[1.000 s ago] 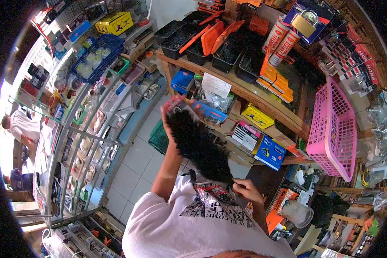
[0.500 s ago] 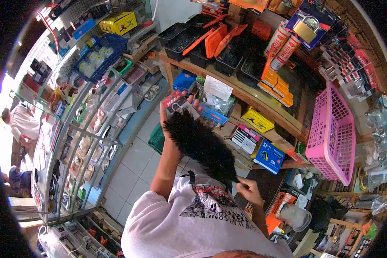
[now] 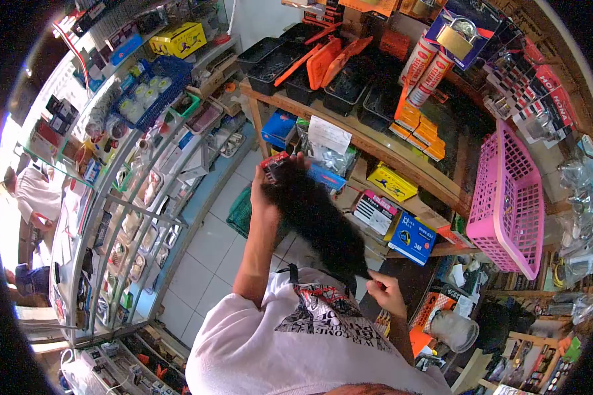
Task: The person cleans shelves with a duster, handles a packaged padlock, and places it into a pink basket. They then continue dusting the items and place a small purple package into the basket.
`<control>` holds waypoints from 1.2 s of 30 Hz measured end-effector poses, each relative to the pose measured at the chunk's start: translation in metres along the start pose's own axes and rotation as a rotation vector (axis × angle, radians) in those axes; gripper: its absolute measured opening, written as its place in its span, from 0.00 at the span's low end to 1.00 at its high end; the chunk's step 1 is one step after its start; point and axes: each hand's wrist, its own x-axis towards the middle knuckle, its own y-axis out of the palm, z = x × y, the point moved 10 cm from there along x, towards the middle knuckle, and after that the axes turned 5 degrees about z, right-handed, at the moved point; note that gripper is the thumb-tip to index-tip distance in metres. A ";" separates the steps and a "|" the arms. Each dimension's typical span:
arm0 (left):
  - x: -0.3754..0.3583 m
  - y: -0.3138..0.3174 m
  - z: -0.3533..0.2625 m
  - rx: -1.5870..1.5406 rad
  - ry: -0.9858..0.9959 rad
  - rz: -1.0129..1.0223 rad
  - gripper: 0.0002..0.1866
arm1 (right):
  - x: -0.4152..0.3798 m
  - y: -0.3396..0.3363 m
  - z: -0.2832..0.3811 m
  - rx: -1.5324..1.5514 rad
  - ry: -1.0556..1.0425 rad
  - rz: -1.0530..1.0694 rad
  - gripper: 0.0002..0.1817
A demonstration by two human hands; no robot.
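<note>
My left hand is closed around a red and black padlock pack, held up in front of my chest. Fluffy black bristles of a duster lie over most of the pack, so its lower part is hidden. The duster slants from the pack down to my right hand, whose fingers are wrapped round its handle end near my waist.
Beyond my hands stands a wooden shelf with black trays and small boxes. At right is a pink basket. A glass display counter runs along the left, with a person beyond it. A green basket is near the tiled floor.
The duster has swept up over the pack, covering the printed front and padlock picture that showed before. My left hand has tilted the pack and shifted slightly; my right hand keeps its grip.
</note>
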 end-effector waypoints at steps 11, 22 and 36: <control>-0.002 0.009 0.011 0.052 0.079 -0.137 0.42 | -0.008 -0.002 0.007 0.001 -0.015 0.018 0.23; -0.003 -0.004 0.083 0.349 -0.139 0.099 0.39 | 0.016 0.010 0.044 -0.002 0.020 0.078 0.23; -0.014 0.034 0.047 0.658 0.048 0.080 0.28 | 0.009 0.009 0.024 0.222 -0.036 0.065 0.20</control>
